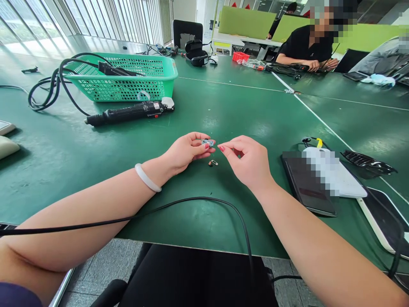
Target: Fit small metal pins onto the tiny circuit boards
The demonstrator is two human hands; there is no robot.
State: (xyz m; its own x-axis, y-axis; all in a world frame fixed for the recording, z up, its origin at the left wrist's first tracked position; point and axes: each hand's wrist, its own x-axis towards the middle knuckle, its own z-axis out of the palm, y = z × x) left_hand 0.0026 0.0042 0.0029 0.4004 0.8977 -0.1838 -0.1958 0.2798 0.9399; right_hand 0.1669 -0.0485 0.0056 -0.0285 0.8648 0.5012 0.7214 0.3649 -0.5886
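My left hand [187,151] rests on the green table [223,106] and pinches a small silvery-blue part [207,142] between thumb and fingers. A white bangle [147,178] sits on that wrist. My right hand [247,162] hovers just to the right, its thumb and forefinger pinched together near the part; whatever is between them is too small to make out. On the table below the fingertips lies a tiny metal piece [213,162].
A black electric screwdriver [128,113] lies in front of a green basket [128,79] with cables. A black cable [191,200] crosses under my arms. A dark tablet [306,183], white devices and a black part [367,161] lie right. A person [306,44] sits at the far side.
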